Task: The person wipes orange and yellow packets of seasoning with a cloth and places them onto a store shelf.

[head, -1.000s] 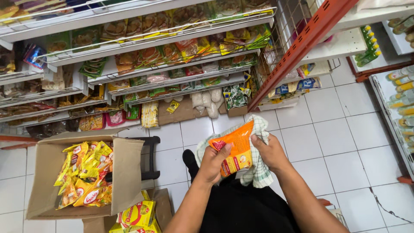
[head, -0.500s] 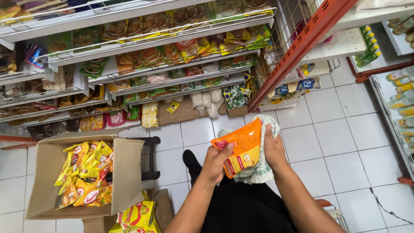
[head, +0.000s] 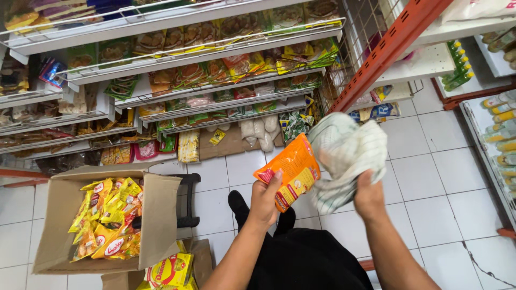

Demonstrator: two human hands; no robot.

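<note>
The orange snack packet [head: 288,172] sits in our left hand [head: 265,200], fingers pinched on its lower edge, held up over the white tiled floor [head: 430,177]. Our right hand [head: 368,196] grips a bunched white checked cloth [head: 346,156] against the packet, so we judge the wiping under way, not finished. To our left, an open cardboard box [head: 158,215] holds many yellow packets [head: 107,217]; the stocked shelves [head: 177,59] stand ahead, unobstructed.
</note>
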